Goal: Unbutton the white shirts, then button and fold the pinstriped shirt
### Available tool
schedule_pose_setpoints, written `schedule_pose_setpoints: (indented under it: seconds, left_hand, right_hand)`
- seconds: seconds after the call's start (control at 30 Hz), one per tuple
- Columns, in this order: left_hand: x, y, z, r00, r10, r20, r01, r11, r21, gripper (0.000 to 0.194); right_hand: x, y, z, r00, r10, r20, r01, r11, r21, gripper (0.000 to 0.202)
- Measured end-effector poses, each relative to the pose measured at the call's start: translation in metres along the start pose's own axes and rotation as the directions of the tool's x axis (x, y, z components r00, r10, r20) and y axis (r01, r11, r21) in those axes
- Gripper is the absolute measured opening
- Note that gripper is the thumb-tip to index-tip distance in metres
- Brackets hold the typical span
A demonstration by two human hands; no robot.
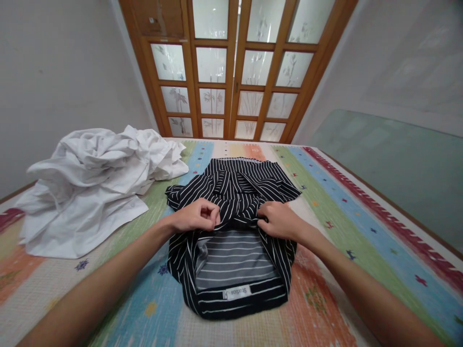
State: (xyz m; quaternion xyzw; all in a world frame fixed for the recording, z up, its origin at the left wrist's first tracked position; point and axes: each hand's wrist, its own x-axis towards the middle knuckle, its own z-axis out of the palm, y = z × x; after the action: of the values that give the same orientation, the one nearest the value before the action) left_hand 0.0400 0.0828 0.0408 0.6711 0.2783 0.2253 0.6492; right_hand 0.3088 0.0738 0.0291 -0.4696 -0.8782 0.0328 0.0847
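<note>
A black garment with white stripes, perhaps a blouse, lies on the patterned cloth in front of me, its labelled neck band toward me. Its upper layer is pulled back, so the grey inner side shows. My left hand is closed, pinching the fabric edge at the left of this opening. On the right, my right hand grips the same edge with curled fingers. Bunched folds lie between the two hands, and the far part of the garment spreads out beyond them.
A heap of crumpled white cloth lies on the left of the table. The colourful striped tablecloth covers the surface. A pale green panel stands along the right side. Wooden doors with glass panes are behind the far edge.
</note>
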Motion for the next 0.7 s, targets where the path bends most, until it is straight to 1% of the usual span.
schedule_pose_setpoints:
  seconds: [0.03, 0.07, 0.1, 0.2, 0.23, 0.27, 0.33, 0.43, 0.5, 0.57, 0.63, 0.7]
  left_hand:
    - [0.000, -0.001, 0.001, 0.999, 0.006, 0.036, -0.005, 1.000, -0.006, 0.010]
    - [0.000, -0.002, 0.004, 0.998, 0.009, 0.065, -0.008, 1.000, -0.017, 0.010]
    - [0.001, -0.003, 0.006, 0.996, 0.012, 0.087, -0.009, 1.000, -0.030, 0.010]
    - [0.000, -0.005, 0.012, 0.994, 0.028, 0.104, -0.020, 0.997, -0.075, 0.013]
    - [0.000, -0.005, 0.013, 0.994, 0.035, 0.106, -0.026, 0.996, -0.086, 0.014]
    - [-0.001, -0.005, 0.014, 0.993, 0.041, 0.108, -0.031, 0.995, -0.091, 0.014]
    - [-0.002, -0.003, 0.015, 0.992, 0.045, 0.122, -0.034, 0.996, -0.086, 0.014]
    - [-0.003, -0.001, 0.013, 0.989, 0.053, 0.135, -0.048, 0.998, -0.040, 0.014]
    - [-0.003, 0.000, 0.011, 0.990, 0.061, 0.124, -0.065, 0.997, 0.031, 0.015]
    - [-0.003, 0.001, 0.009, 0.994, 0.042, 0.099, -0.059, 0.982, 0.182, 0.017]
    - [-0.002, 0.002, 0.010, 0.999, 0.001, 0.054, -0.022, 0.926, 0.378, 0.016]
    - [-0.001, 0.002, 0.015, 1.000, -0.014, -0.014, 0.020, 0.856, 0.517, 0.013]
  right_hand:
    - [-0.001, -0.002, -0.002, 1.000, -0.016, -0.003, 0.016, 1.000, 0.018, 0.011]
    - [-0.001, -0.006, -0.003, 0.999, -0.036, -0.030, 0.038, 0.998, 0.050, 0.007]
    - [-0.002, -0.010, -0.003, 0.996, -0.058, -0.070, 0.064, 0.994, 0.086, 0.008]
    - [-0.003, -0.024, 0.004, 0.979, -0.089, -0.181, 0.121, 0.977, 0.174, 0.027]
    - [-0.003, -0.028, 0.008, 0.973, -0.090, -0.211, 0.132, 0.973, 0.192, 0.030]
    - [-0.002, -0.030, 0.012, 0.966, -0.091, -0.240, 0.142, 0.968, 0.205, 0.030]
    - [-0.002, -0.033, 0.021, 0.952, -0.104, -0.287, 0.170, 0.961, 0.218, 0.022]
    - [-0.002, -0.031, 0.027, 0.945, -0.116, -0.305, 0.192, 0.953, 0.233, 0.018]
    - [-0.001, -0.030, 0.026, 0.946, -0.076, -0.314, 0.166, 0.949, 0.269, 0.017]
    - [-0.001, -0.030, 0.023, 0.944, -0.027, -0.330, 0.139, 0.937, 0.320, 0.014]
    - [-0.001, -0.032, 0.019, 0.945, -0.005, -0.328, 0.130, 0.923, 0.362, 0.012]
    - [-0.001, -0.035, 0.016, 0.952, -0.004, -0.305, 0.128, 0.913, 0.386, 0.013]
